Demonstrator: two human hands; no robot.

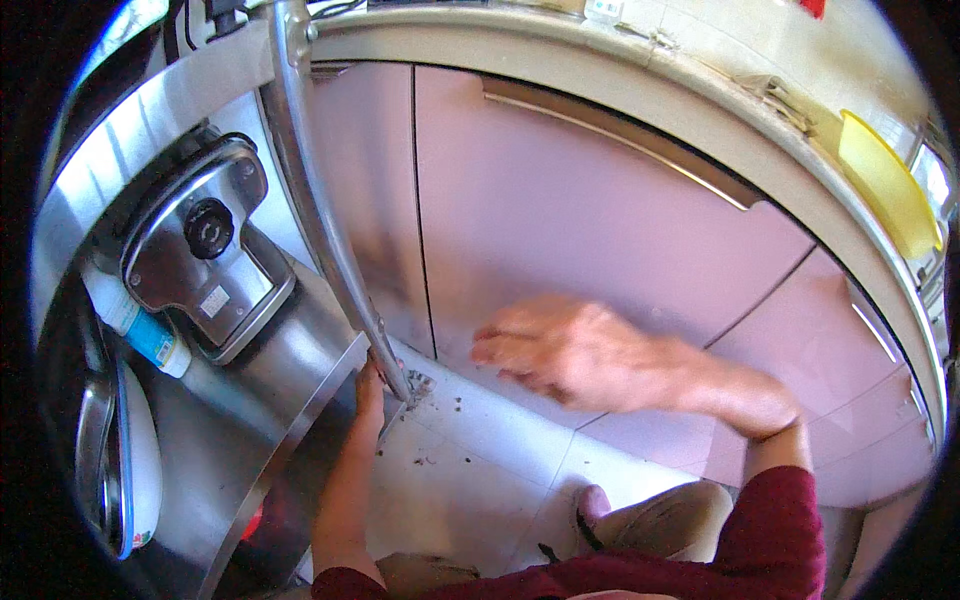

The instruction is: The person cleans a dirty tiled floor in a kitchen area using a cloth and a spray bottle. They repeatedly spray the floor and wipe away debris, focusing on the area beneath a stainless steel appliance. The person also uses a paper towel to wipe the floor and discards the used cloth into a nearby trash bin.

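My left hand (pixel 371 394) is at the lower end of an upright metal tube (pixel 330 202), the leg of a stainless steel shelf unit (pixel 300 435). The leg and shelf edge partly hide its fingers, so its grip cannot be made out. My right hand (pixel 555 349), slightly blurred, hovers before the pink cabinet doors (pixel 585 217) with its fingers bent and nothing visible in it. Dark crumbs of dirt (pixel 420 386) lie on the tiled floor (pixel 465 487) by the foot of the leg.
On the steel shelf to the left are a metal appliance with a black knob (pixel 210 229), a white and blue bottle (pixel 142 326) and stacked trays (pixel 139 465). A yellow basin (pixel 885 187) stands on the counter (pixel 675 67). Something red (pixel 253 523) shows beneath the shelf.
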